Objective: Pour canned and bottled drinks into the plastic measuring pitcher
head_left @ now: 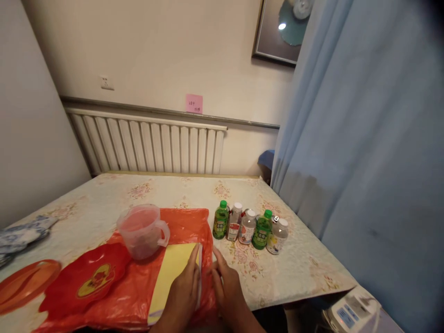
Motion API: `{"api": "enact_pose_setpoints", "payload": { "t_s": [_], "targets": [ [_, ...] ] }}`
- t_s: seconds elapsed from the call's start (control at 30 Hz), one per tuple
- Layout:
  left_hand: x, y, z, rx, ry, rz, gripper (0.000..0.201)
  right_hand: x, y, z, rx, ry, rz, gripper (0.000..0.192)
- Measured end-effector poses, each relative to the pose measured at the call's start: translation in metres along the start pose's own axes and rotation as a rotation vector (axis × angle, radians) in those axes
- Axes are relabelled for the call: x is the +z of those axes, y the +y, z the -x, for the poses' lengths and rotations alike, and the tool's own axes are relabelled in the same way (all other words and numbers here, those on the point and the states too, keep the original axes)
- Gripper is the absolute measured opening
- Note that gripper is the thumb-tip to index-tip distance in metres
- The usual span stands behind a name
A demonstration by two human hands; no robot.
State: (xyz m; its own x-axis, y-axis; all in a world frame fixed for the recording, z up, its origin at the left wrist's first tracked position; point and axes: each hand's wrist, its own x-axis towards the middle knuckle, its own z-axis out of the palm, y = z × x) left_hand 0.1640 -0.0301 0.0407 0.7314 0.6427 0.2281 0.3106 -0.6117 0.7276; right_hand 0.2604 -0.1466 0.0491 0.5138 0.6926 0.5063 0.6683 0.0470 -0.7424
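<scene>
My left hand point(185, 286) lies flat on a yellow sheet point(171, 270), its fingertips at the sheet's right edge. My right hand point(225, 284) rests beside it on the orange plastic bag point(187, 222), fingers spread and touching the bag's right edge. The yellow sheet sits on top of the orange bag. A clear plastic measuring jug point(142, 230) stands on the bag just behind the sheet. A red apple-shaped plate point(88, 277) lies to the left.
Several small bottles point(249, 226), two with green caps, stand in a row to the right on the floral tablecloth point(298, 263). An orange dish point(24, 284) and blue-white cloth point(21, 233) lie far left. A radiator point(149, 145) lines the wall; a blue curtain point(364, 138) hangs right.
</scene>
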Motion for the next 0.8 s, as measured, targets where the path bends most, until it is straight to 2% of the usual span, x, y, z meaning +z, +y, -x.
{"api": "enact_pose_setpoints", "payload": {
  "t_s": [0.1,0.2,0.27,0.43,0.8],
  "targets": [
    [0.005,-0.009,-0.022,-0.116,-0.147,-0.197,0.065,0.013,0.018,-0.022,0.105,-0.103,0.167,0.063],
    [0.014,-0.024,-0.038,-0.192,-0.197,-0.321,0.069,0.027,0.040,-0.039,0.302,-0.174,0.261,0.071],
    [0.019,-0.034,-0.044,-0.220,-0.220,-0.337,0.070,0.034,0.052,-0.045,0.359,-0.193,0.295,0.073],
    [0.021,-0.048,-0.043,-0.218,-0.240,-0.307,0.074,0.041,0.065,-0.041,0.318,-0.195,0.300,0.072],
    [0.023,-0.049,-0.040,-0.193,-0.234,-0.253,0.070,0.038,0.065,-0.035,0.287,-0.197,0.272,0.068]
  ]
}}
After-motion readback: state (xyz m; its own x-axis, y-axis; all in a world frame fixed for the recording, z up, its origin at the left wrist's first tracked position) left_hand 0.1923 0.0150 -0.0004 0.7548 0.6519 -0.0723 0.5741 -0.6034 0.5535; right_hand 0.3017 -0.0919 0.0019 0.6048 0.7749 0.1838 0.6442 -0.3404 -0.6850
